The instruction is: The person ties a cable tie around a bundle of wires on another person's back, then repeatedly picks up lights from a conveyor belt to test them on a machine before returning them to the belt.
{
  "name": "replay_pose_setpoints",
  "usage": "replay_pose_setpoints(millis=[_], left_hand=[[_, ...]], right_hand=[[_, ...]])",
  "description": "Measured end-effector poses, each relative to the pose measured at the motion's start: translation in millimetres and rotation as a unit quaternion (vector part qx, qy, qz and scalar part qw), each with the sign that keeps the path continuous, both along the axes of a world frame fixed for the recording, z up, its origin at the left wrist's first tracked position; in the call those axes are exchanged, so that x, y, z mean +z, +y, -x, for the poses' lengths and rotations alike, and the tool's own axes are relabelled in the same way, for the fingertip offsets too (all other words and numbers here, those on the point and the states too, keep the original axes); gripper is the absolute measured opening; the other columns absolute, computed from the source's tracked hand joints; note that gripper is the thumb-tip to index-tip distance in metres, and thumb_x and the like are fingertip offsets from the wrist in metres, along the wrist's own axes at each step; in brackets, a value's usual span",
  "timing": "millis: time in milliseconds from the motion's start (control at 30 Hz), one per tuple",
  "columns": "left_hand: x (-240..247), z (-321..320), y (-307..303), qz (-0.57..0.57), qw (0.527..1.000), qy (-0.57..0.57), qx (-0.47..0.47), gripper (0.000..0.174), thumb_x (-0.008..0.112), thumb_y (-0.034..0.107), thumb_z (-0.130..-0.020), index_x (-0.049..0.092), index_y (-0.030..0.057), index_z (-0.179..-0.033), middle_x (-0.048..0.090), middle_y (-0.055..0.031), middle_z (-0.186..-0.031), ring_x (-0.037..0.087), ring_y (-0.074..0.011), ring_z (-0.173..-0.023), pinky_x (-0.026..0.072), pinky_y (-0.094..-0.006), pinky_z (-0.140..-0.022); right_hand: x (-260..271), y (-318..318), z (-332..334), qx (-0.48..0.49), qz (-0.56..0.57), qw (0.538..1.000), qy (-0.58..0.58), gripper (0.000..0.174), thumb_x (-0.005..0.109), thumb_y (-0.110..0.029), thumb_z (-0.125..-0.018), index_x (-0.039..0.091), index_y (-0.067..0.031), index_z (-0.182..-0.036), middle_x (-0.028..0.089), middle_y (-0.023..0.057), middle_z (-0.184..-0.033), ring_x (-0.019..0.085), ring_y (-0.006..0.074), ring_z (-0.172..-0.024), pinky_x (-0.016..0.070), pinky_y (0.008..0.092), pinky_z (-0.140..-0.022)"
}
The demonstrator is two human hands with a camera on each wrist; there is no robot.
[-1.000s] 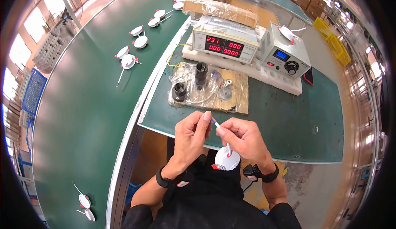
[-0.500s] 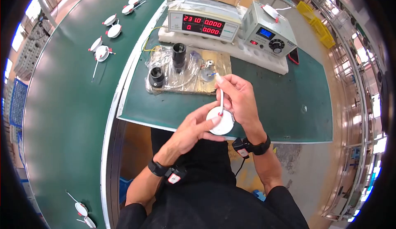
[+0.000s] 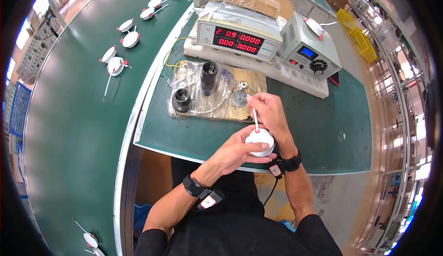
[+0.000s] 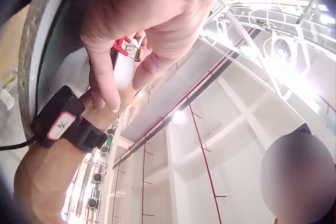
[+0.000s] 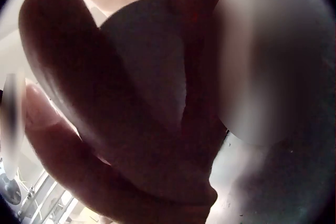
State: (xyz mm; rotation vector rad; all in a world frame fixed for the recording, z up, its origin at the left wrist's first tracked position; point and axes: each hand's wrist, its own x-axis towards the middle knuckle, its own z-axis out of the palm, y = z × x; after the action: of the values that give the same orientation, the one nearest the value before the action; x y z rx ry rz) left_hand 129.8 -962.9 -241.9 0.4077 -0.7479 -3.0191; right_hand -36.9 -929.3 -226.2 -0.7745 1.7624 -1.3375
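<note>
A white round downlight [image 3: 265, 138] sits in my left hand [image 3: 226, 153], thumb over its back and fingers beneath. Its red-tipped spring clip [image 4: 124, 47] shows between the fingers in the left wrist view. The white cable [image 3: 256, 121] rises from the red-ringed hole to my right hand [image 3: 271, 115], which pinches it near the end. A bit of blue wire [image 3: 246, 96] pokes out of that pinch, overlapping a clear disc [image 3: 238, 101] below a small metal knob [image 3: 242, 86] on the wooden board [image 3: 244, 114]. In the right wrist view, dark fingers cover much of the downlight.
Two black sockets [image 3: 209, 76] stand on the plastic-wrapped board. Behind it, a meter with red digits [image 3: 240, 39] and a grey box with a dial [image 3: 309, 48] rest on white foam [image 3: 295, 83]. More downlights [image 3: 130, 39] lie on the green belt [image 3: 78, 140] at left.
My left hand has left the wire end and now holds the downlight, which hung from its cable before. My right hand has carried the wire end forward to the board. The view has shifted.
</note>
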Motion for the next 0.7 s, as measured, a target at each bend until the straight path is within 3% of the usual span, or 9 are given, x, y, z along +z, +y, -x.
replay_pose_setpoints(millis=[100, 233, 633, 700], left_hand=[[-6.1, 3.2, -1.2, 0.025, 1.0, -0.01, -0.003, 0.051, 0.068, 0.0, -0.092, 0.048, 0.0054, -0.139, 0.067, -0.0127, -0.121, 0.07, -0.0365, -0.109, 0.0606, -0.0426, -0.095], [-5.6, 8.4, -4.7, 0.02, 1.0, -0.007, 0.009, 0.045, 0.071, -0.001, -0.089, 0.052, 0.002, -0.13, 0.063, -0.0136, -0.122, 0.07, -0.0324, -0.106, 0.0619, -0.0418, -0.092], [-4.9, 10.8, -6.4, 0.029, 0.999, -0.032, -0.01, 0.048, 0.069, -0.002, -0.089, 0.05, 0.0021, -0.133, 0.063, -0.015, -0.127, 0.067, -0.035, -0.114, 0.0601, -0.0446, -0.097], [-2.7, 12.4, -6.7, 0.029, 0.999, -0.042, -0.012, 0.045, 0.069, -0.002, -0.09, 0.051, 0.0022, -0.131, 0.064, -0.0148, -0.124, 0.069, -0.0348, -0.109, 0.0612, -0.0424, -0.094]], right_hand=[[-5.1, -2.4, 2.2, 0.014, -0.008, 1.0, 0.003, 0.026, 0.067, -0.019, -0.095, 0.066, 0.0039, -0.083, 0.062, 0.0017, -0.065, 0.052, 0.0052, -0.055, 0.0405, 0.0235, -0.049], [-7.8, -3.5, 2.9, 0.013, 0.006, 1.0, 0.027, 0.026, 0.067, -0.018, -0.095, 0.066, 0.0047, -0.083, 0.062, 0.0008, -0.066, 0.052, 0.0051, -0.057, 0.0413, 0.0245, -0.05], [-16.4, -1.7, 1.6, -0.006, 0.026, 0.999, 0.045, 0.027, 0.066, -0.018, -0.095, 0.066, 0.005, -0.081, 0.06, 0.0014, -0.064, 0.051, 0.0065, -0.057, 0.0417, 0.027, -0.051], [-16.6, -1.0, 2.6, -0.003, 0.027, 0.998, 0.048, 0.028, 0.065, -0.019, -0.096, 0.066, 0.0049, -0.081, 0.06, 0.0021, -0.064, 0.051, 0.007, -0.056, 0.0419, 0.0275, -0.05]])
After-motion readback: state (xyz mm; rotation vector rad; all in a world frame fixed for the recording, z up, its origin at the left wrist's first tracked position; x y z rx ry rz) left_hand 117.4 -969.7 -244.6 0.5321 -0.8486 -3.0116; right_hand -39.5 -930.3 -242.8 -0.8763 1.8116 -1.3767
